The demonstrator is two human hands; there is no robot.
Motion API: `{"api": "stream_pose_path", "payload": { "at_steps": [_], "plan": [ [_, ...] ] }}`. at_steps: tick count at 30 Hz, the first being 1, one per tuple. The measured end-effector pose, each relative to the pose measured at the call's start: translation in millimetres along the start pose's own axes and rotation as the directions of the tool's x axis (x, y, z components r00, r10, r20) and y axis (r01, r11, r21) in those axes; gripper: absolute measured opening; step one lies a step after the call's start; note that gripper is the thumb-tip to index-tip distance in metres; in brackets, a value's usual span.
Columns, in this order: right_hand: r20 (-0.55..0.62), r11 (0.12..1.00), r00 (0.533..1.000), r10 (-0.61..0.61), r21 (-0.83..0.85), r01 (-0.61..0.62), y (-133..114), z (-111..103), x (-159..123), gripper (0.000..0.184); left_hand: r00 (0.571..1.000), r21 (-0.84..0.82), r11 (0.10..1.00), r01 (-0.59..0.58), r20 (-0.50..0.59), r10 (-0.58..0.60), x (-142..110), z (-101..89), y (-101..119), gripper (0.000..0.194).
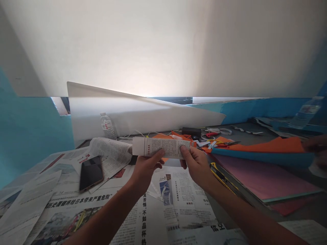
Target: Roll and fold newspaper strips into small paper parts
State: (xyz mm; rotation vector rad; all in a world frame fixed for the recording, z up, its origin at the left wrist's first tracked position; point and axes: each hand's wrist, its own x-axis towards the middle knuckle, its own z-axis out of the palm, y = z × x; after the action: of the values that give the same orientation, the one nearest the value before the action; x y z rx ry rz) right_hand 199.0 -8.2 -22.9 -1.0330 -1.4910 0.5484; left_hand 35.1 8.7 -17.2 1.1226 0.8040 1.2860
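Blue-painted wall [33, 119] and large pale panels [163, 51] back a dark tabletop [270, 129] spread with printed newspaper sheets [178, 211], likely laid down to shield the surface; above them, two bare hands hold up a long, narrow strip of printed paper [166, 148]. The left hand [144, 170] pinches its lower edge near the middle, thumb in front; the right hand [200, 166] grips it close to the right end, the paired hold apparently keeping it level and flat. The strip looks thin and nearly straight, its face filled with small dark characters beside a reddish heading, its left end blank white. A black-screened smartphone [91, 173] lies to the left on newsprint; a yellow-and-black utility knife [222, 178] rests at right, beside pink paper sheets [258, 173], seemingly within easy reach.
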Motion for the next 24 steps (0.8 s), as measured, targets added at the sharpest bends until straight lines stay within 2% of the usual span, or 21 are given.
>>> {"api": "stream_pose_path", "payload": {
  "at_steps": [6,15,24],
  "plan": [
    [0.031,1.0,0.999,-0.012,-0.02,0.012,0.7,-2.0,0.4,0.051,1.0,0.01,1.0,0.017,-0.007,-0.017,-1.2,1.2,2.2,0.024],
    [0.025,0.99,1.0,0.0,0.139,-0.004,3.7,-2.2,4.3,0.028,0.999,-0.001,1.0,0.026,-0.035,-0.026,-0.3,-0.3,2.0,0.025],
    [-0.015,0.98,1.0,0.014,0.198,-0.011,2.2,-3.5,8.4,0.03,0.999,-0.02,0.999,0.03,-0.037,-0.03,1.3,-1.0,-1.5,0.029]
  ]
}}
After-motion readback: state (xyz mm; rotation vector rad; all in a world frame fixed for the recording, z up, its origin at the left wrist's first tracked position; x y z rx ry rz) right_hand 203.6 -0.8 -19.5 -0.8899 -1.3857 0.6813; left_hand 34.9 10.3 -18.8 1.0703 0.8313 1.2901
